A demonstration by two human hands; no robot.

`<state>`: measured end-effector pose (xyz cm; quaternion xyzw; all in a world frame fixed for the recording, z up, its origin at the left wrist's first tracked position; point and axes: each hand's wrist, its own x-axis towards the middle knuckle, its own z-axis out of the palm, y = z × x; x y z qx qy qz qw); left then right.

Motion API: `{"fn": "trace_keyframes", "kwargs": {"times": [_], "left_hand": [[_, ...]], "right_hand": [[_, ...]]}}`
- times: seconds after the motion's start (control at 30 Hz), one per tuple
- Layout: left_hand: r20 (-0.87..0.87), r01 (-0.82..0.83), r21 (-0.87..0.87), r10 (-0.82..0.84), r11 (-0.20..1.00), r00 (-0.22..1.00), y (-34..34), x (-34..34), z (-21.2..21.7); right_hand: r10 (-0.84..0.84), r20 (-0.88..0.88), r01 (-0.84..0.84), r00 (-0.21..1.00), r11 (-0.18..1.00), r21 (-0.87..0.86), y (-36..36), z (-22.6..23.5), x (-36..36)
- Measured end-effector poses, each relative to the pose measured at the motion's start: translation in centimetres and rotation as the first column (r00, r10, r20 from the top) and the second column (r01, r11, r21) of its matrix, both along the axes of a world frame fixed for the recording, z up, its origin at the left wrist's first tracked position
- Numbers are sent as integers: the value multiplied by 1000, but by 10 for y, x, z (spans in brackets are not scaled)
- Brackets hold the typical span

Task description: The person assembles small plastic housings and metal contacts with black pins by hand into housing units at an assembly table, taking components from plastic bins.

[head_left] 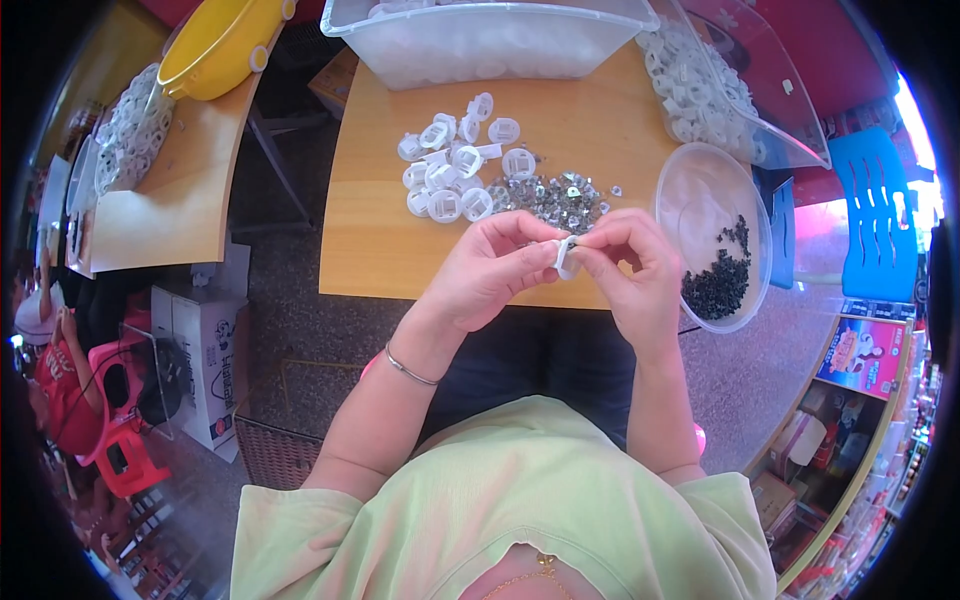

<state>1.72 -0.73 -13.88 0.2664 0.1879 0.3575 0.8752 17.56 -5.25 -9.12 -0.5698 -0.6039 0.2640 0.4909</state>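
Observation:
Both hands meet over the near edge of the wooden table. My left hand pinches a small round white plastic part between thumb and fingers. From the other side my right hand has its thumb and forefinger closed at the same part; whether a smaller piece sits between those fingertips cannot be made out. Just beyond the hands lies a heap of small shiny metal pieces. Left of it is a loose pile of similar white plastic parts.
A round clear tub with small black pieces stands at the table's right edge. Behind are a large translucent bin and a clear bin of white parts. A side table at left bears a yellow basin.

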Motion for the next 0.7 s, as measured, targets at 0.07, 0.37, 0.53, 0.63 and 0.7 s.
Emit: {"fn": "trace_keyframes", "kwargs": {"times": [0.07, 0.37, 0.53, 0.63, 0.7], "left_hand": [[23, 11, -23, -10, 1000, 1000, 0, 1, -1], [156, 45, -84, -32, 995, 987, 0, 1, 0], [133, 35, -69, -25, 997, 991, 1, -1, -2], [99, 22, -48, -17, 999, 995, 1, -2, -3], [72, 15, -32, -12, 999, 997, 1, -2, -1]], "right_hand": [[14, -61, -15, 998, 1000, -22, -1, -3, 2], [80, -365, -90, 928, 996, -11, 1, -10, -3], [105, -517, -147, 850, 988, -42, 1, -17, -5], [95, -506, -156, 858, 984, -81, 1, -18, -4], [101, -479, -160, 872, 983, -85, 2, -17, -2]]}}
